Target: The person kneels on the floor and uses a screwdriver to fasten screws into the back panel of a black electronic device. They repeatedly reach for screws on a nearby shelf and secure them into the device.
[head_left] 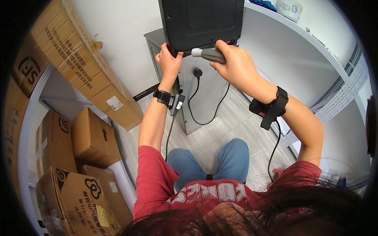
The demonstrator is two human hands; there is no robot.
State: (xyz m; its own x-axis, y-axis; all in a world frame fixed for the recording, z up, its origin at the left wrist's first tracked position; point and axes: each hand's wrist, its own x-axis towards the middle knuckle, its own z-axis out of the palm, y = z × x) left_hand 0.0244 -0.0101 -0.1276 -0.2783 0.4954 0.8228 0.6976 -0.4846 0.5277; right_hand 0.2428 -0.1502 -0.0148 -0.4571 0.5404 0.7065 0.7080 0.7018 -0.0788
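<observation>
One ridged screwdriver (213,56) points beside a smooth black panel (204,23).

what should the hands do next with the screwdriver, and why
I'd probably check that the screwdriver is seated before turning it: the right hand grips its handle, but its tip is hard to make out beside the left hand, near the black panel's lower edge.

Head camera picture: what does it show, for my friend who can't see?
A person's right hand holds a grey-handled screwdriver at the lower edge of a black panel; the left hand is at the panel's corner. Cardboard boxes stand to the left.
</observation>
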